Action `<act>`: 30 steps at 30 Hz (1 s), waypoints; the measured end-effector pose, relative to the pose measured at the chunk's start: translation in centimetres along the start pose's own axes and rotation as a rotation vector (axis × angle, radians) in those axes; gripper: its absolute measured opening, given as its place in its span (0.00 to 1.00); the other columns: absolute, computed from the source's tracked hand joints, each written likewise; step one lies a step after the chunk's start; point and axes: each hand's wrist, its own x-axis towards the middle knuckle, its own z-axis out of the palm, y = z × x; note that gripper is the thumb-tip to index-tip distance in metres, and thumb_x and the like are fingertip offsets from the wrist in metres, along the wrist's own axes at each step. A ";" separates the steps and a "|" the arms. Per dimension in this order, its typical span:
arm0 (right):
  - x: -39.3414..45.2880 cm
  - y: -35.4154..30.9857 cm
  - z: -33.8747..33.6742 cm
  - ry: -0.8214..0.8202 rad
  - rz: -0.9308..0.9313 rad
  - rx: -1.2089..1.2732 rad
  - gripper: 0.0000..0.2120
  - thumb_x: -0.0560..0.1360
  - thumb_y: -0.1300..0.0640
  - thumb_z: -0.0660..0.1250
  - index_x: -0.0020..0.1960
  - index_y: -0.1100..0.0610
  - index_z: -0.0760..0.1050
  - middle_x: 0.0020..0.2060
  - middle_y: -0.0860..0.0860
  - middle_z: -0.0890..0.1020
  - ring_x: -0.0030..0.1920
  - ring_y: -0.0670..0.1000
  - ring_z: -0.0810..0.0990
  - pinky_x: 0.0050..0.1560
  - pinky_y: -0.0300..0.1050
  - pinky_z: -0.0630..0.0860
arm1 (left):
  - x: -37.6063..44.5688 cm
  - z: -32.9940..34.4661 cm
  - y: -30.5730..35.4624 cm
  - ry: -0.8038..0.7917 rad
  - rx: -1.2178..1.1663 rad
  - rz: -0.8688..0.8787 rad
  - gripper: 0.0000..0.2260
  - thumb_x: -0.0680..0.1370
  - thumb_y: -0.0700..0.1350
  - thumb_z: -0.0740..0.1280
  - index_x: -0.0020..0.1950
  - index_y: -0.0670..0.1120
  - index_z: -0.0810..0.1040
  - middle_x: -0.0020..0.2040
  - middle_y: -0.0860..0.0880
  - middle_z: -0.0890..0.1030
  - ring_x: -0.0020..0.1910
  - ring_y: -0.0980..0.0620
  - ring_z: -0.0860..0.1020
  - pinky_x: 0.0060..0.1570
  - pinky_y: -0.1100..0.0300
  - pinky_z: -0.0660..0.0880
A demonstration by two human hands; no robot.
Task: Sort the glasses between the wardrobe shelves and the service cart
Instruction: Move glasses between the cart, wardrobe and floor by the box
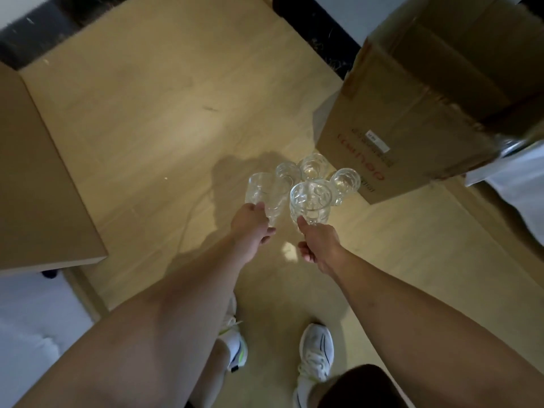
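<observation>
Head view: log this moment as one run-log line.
left hand grips glass | right hand grips second glass | three glasses on floor beside cardboard box

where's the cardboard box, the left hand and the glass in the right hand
cardboard box [379, 136]: head view, its printed side wall
left hand [250, 228]: head view, back of the hand
right-hand glass [310, 201]: head view, its patterned bowl

Cardboard box [412, 113] cut off at top and right edges; object beside its right corner blurred (unidentifiable); box print too small to read.
</observation>
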 end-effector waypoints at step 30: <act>-50.5 -23.5 -23.3 0.148 -0.573 0.398 0.18 0.73 0.49 0.78 0.56 0.58 0.78 0.38 0.53 0.78 0.35 0.48 0.75 0.24 0.36 0.71 | -50.2 -5.3 38.4 -0.265 0.112 0.712 0.07 0.79 0.52 0.69 0.51 0.49 0.78 0.33 0.50 0.71 0.31 0.54 0.67 0.31 0.59 0.67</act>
